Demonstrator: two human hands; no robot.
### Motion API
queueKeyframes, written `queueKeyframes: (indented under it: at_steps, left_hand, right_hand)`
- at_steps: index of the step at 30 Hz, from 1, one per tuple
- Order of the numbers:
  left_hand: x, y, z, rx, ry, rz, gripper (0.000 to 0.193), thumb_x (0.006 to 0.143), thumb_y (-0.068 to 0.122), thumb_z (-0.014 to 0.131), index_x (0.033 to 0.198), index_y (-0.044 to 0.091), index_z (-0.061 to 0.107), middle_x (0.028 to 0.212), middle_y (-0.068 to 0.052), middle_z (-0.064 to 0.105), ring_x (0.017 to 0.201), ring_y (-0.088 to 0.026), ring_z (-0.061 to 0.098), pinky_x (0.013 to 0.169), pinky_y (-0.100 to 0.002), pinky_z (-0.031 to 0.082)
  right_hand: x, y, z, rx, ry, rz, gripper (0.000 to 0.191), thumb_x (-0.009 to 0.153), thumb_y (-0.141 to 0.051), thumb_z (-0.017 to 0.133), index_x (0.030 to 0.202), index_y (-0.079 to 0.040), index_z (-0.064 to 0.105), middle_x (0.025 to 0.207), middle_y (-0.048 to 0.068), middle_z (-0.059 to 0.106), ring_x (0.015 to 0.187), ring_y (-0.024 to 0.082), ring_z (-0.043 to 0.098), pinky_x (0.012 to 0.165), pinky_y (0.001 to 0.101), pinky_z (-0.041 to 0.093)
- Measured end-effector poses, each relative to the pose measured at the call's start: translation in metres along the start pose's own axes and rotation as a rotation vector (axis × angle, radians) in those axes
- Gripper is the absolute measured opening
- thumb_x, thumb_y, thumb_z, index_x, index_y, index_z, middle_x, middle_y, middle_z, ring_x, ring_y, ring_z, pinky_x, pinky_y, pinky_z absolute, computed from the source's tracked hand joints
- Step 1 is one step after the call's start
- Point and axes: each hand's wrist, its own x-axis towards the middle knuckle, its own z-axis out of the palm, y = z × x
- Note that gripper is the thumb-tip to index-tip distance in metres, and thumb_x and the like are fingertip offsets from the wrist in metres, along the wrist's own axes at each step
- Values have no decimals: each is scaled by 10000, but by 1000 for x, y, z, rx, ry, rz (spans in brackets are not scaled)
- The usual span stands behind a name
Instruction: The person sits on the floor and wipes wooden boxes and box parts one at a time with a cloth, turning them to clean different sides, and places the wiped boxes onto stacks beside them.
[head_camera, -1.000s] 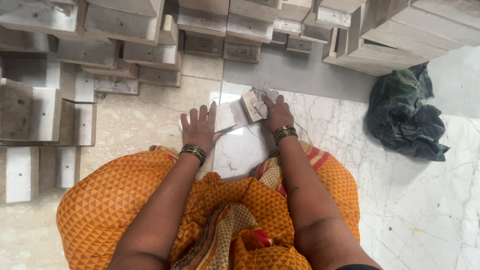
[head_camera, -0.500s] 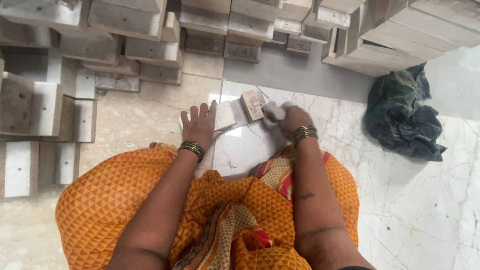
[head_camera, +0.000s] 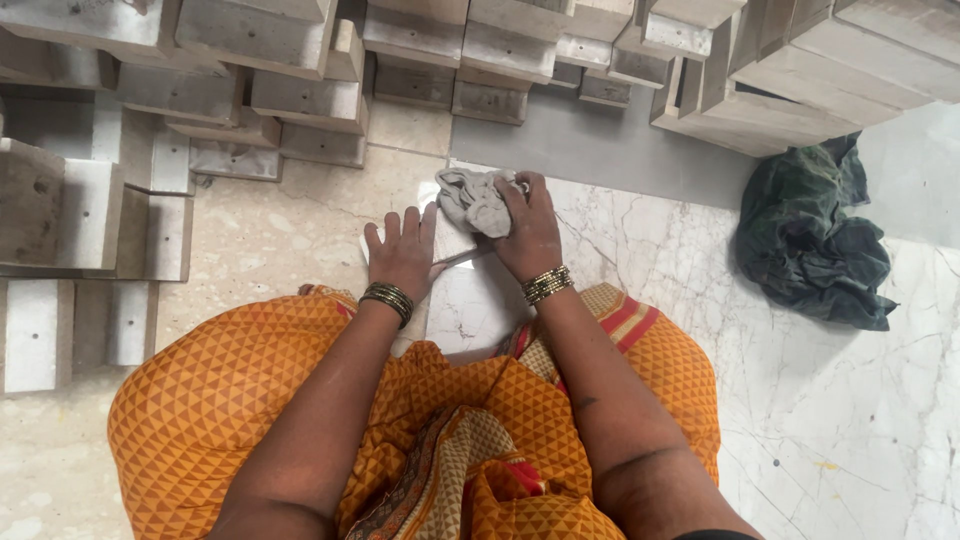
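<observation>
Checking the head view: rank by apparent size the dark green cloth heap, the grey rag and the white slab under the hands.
1. Dark green cloth heap, clearly largest.
2. White slab, though partly hidden by both hands.
3. Grey rag, bunched in the right hand.

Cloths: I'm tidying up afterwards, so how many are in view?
2. A grey rag is bunched under the right hand on the white marble slab. A dark green cloth lies crumpled on the marble floor to the right. Others may be hidden.
</observation>
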Motion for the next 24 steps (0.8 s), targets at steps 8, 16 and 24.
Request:
queueKeyframes:
  at_steps: [8,16,24]
  left_hand:
    - [-3,0,-2,-18,6,6,1016,743,491,823,1546,111,332,1323,-85,480,1204,-296,436,994,-586,351]
    - [-4,2,-11,-3,-74,-8,1009,765,512,804,1556,122,315,1322,-95,472,1218,-292,426,1006,-584,344]
    - [-8,7,-17,25,-91,-4,987,780,521,793,1558,132,328,1332,-92,465,1228,-290,420,1002,-553,351]
  right_hand:
    - [-20,-7,15,-331,-198,-102,635,721,-175,794,1326,-81,623,1371,137,480,1198,336,481,959,438,509]
    - [-31,-4,20,-571,-307,-9,321,861,-184,615,1168,-186,710,1527,109,405,1346,350,392,990,605,343]
    - [-27,8,24,-556,-268,-48,265,871,-195,600,1088,-193,752,1526,93,402,1431,382,336,1152,744,79]
